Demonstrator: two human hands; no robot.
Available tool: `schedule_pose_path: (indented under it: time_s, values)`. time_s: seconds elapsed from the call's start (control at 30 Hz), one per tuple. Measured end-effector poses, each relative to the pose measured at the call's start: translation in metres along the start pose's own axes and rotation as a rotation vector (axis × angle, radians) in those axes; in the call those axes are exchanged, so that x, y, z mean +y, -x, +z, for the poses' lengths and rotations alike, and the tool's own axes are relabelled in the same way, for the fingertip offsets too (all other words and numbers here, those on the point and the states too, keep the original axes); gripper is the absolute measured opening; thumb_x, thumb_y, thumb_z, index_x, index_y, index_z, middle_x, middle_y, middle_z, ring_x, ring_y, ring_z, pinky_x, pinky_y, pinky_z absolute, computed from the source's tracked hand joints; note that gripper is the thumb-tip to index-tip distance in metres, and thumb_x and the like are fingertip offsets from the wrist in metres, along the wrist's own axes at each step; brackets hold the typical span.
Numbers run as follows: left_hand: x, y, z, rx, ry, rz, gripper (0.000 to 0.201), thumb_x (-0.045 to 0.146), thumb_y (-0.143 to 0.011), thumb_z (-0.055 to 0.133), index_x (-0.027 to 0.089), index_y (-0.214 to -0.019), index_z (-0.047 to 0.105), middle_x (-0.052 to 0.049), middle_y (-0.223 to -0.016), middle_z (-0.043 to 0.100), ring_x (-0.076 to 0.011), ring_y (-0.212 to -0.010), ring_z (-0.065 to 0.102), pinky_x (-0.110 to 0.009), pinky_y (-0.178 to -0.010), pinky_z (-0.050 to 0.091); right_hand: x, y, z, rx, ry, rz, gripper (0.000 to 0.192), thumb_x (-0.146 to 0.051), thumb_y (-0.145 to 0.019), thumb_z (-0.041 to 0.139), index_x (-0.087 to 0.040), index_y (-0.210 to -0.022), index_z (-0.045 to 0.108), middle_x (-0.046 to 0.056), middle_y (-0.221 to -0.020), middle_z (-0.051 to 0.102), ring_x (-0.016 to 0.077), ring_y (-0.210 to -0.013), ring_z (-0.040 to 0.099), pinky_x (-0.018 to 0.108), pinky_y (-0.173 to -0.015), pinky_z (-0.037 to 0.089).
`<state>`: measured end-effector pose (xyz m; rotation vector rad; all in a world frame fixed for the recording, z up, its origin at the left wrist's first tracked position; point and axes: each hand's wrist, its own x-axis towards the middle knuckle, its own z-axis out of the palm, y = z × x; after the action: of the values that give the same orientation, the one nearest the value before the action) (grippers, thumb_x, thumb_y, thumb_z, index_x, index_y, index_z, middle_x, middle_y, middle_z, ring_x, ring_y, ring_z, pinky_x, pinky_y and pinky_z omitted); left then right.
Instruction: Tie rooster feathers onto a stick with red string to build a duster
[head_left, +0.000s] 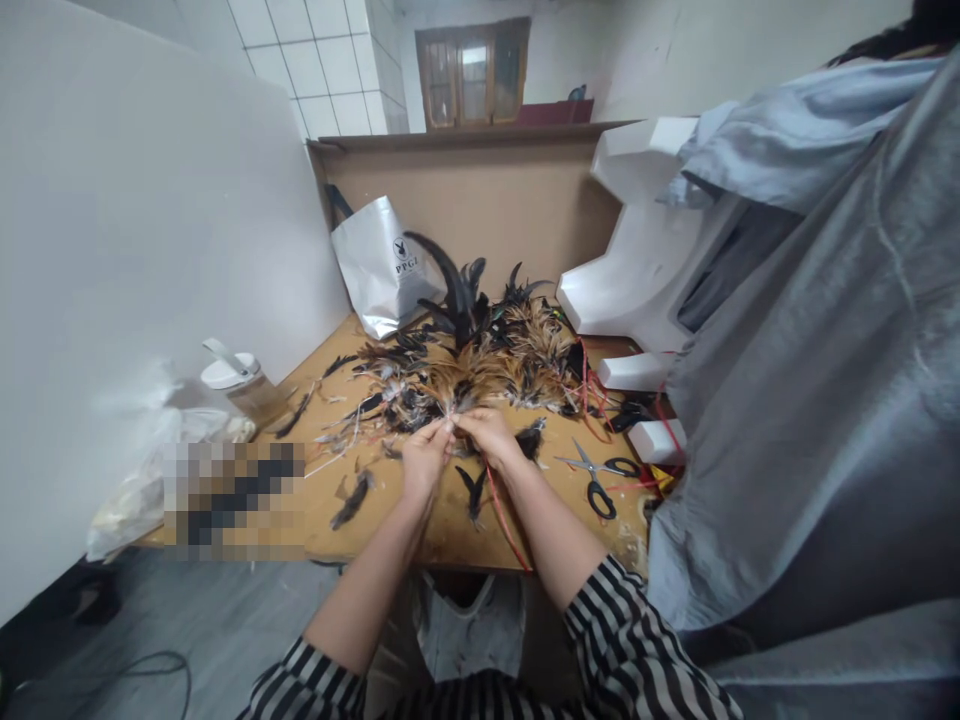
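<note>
Both hands (457,440) pinching feathers (469,385), seemingly fanned away.

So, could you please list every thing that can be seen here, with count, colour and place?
feather bundle: one, brown and black, pinched between both hands
feather pile: one heap, black and brown, middle of the table
loose feathers: several, dark, scattered on the near left of the table
red cord: one, red, runs from the right hand over the table edge
scissors: one pair, black handles, right of the hands
bag: one, silver, standing at the back of the table
jar: one, white lid, left on the table
table: one, wooden, under everything
white foam pieces: several, white, right rear
grey cloth: one, grey, right side
left hand: one, fingers shut on the bundle
right hand: one, fingers shut on the bundle
</note>
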<state>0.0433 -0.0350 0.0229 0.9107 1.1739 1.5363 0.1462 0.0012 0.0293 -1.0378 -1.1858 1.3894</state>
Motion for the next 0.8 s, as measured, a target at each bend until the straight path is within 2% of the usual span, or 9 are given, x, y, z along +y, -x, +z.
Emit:
schedule_pose_path:
  time_s: [0.13, 0.3, 0.4, 0.5, 0.6, 0.67, 0.8]
  values:
    - [0.010, 0.003, 0.005, -0.060, 0.132, -0.111, 0.040, 0.033, -0.053, 0.075, 0.009, -0.085, 0.066, 0.002, -0.053, 0.053, -0.0035, -0.041, 0.040, -0.016, -0.039, 0.026, -0.006, 0.003, -0.003, -0.057, -0.181, 0.078, 0.028, -0.039, -0.055, 0.069, -0.014, -0.057, 0.058, -0.004, -0.041, 0.049, 0.0023, -0.031, 0.025, 0.020, -0.034, 0.010]
    - [0.027, 0.005, 0.008, -0.181, 0.252, -0.265, 0.031, 0.025, -0.050, 0.078, 0.008, -0.073, 0.064, 0.001, -0.054, 0.052, -0.0032, -0.044, 0.042, -0.015, -0.041, 0.029, -0.007, 0.003, -0.005, -0.138, -0.280, 0.086, 0.026, -0.036, -0.053, 0.071, -0.014, -0.061, 0.060, -0.004, -0.045, 0.051, 0.0026, -0.034, 0.029, 0.018, -0.035, 0.013]
    - [0.026, 0.003, 0.004, -0.180, 0.248, -0.249, 0.028, 0.023, -0.049, 0.078, 0.008, -0.066, 0.062, 0.001, -0.053, 0.050, -0.0023, -0.043, 0.039, -0.014, -0.038, 0.024, -0.003, 0.002, -0.003, -0.084, -0.146, -0.012, 0.026, -0.039, -0.057, 0.068, -0.015, -0.064, 0.064, -0.002, -0.050, 0.055, 0.0050, -0.039, 0.035, 0.019, -0.039, 0.022]
    - [0.021, 0.000, -0.004, -0.146, 0.200, -0.238, 0.028, 0.026, -0.047, 0.078, 0.008, -0.058, 0.059, 0.001, -0.049, 0.047, -0.0013, -0.040, 0.035, -0.014, -0.035, 0.019, 0.002, 0.001, -0.002, -0.005, 0.141, -0.251, 0.023, -0.039, -0.065, 0.063, -0.016, -0.059, 0.064, 0.000, -0.055, 0.057, 0.0093, -0.051, 0.045, 0.021, -0.051, 0.033]
    - [0.017, -0.001, -0.012, -0.135, 0.178, -0.272, 0.029, 0.026, -0.046, 0.078, 0.008, -0.055, 0.057, 0.001, -0.048, 0.047, -0.0010, -0.039, 0.034, -0.013, -0.035, 0.018, 0.005, 0.003, 0.000, 0.061, 0.415, -0.458, 0.023, -0.037, -0.070, 0.059, -0.018, -0.057, 0.063, 0.000, -0.056, 0.053, 0.0112, -0.057, 0.045, 0.023, -0.057, 0.034]
    - [0.016, -0.002, -0.017, -0.127, 0.203, -0.280, 0.027, 0.022, -0.047, 0.078, 0.008, -0.058, 0.059, 0.001, -0.049, 0.048, -0.0012, -0.040, 0.035, -0.013, -0.035, 0.019, 0.005, 0.007, 0.003, 0.079, 0.463, -0.490, 0.020, -0.036, -0.071, 0.057, -0.019, -0.061, 0.061, -0.001, -0.055, 0.050, 0.0108, -0.056, 0.043, 0.022, -0.056, 0.034]
    - [0.014, -0.004, -0.019, -0.097, 0.267, -0.314, 0.021, 0.015, -0.052, 0.075, 0.007, -0.061, 0.058, 0.002, -0.049, 0.046, -0.0011, -0.040, 0.035, -0.012, -0.035, 0.019, 0.004, 0.017, 0.015, 0.081, 0.317, -0.443, 0.017, -0.033, -0.072, 0.057, -0.021, -0.084, 0.053, -0.005, -0.055, 0.046, 0.0090, -0.050, 0.042, 0.020, -0.049, 0.033]
